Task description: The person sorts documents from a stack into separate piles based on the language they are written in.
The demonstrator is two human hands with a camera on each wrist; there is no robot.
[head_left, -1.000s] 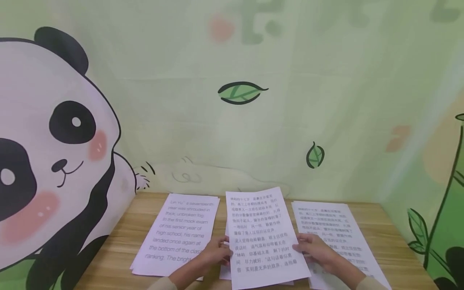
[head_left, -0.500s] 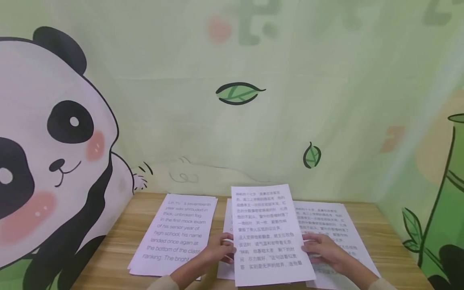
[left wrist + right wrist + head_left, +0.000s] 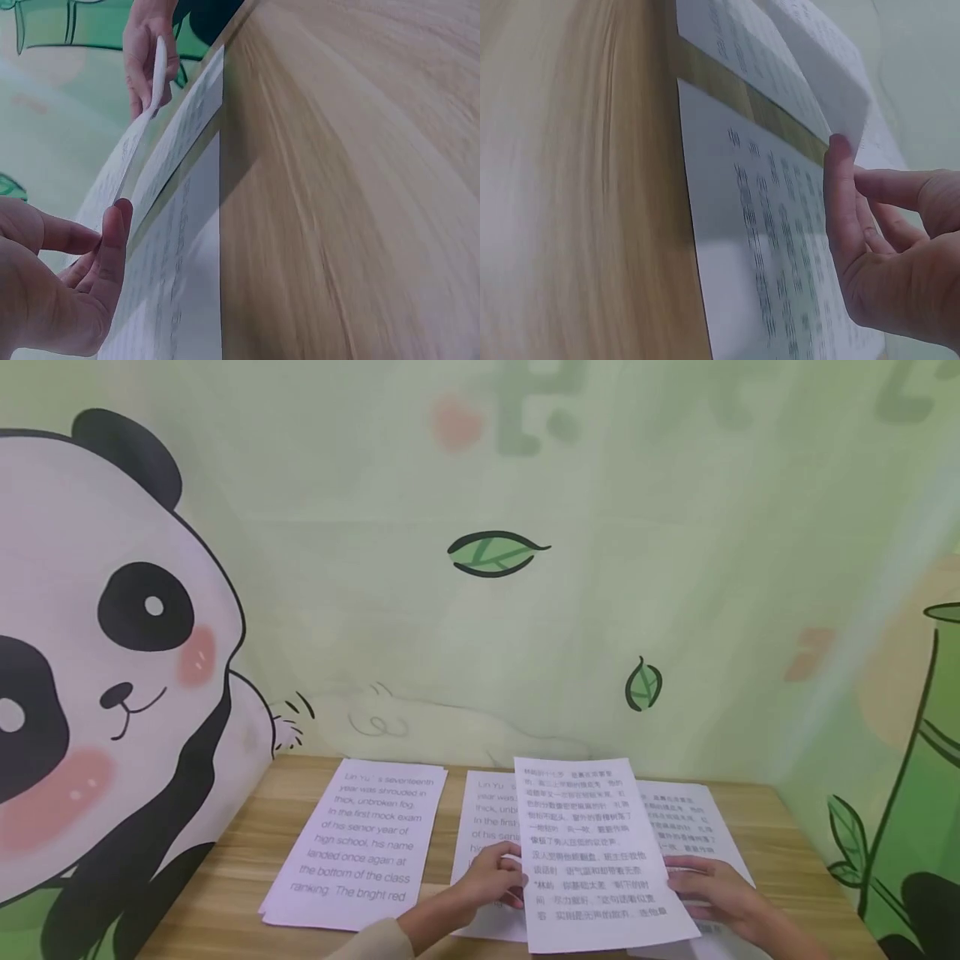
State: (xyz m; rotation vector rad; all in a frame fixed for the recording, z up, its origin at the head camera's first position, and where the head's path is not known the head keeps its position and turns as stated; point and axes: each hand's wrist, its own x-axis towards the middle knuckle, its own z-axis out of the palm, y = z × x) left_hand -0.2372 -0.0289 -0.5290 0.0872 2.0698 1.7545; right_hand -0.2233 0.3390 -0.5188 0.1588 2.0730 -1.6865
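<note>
Both hands hold up a printed sheet of paper covered in Chinese characters. My left hand pinches its left edge between thumb and fingers. On the opposite edge, my right hand pinches the paper too. The left wrist view shows the sheet raised off the table, bowing slightly between the two hands. Beneath it lie a middle sheet with English text, partly covered, and a right-hand sheet with Chinese text, also partly covered. In the right wrist view, my right hand's fingers grip the held sheet's corner.
To the left, a stack of English-text sheets lies slightly fanned on the wooden table. Behind the table hangs a cloth backdrop printed with a panda and leaves.
Both hands have carried the held sheet rightward. More of the middle English sheet now shows, and more of the right-hand sheet is covered.
</note>
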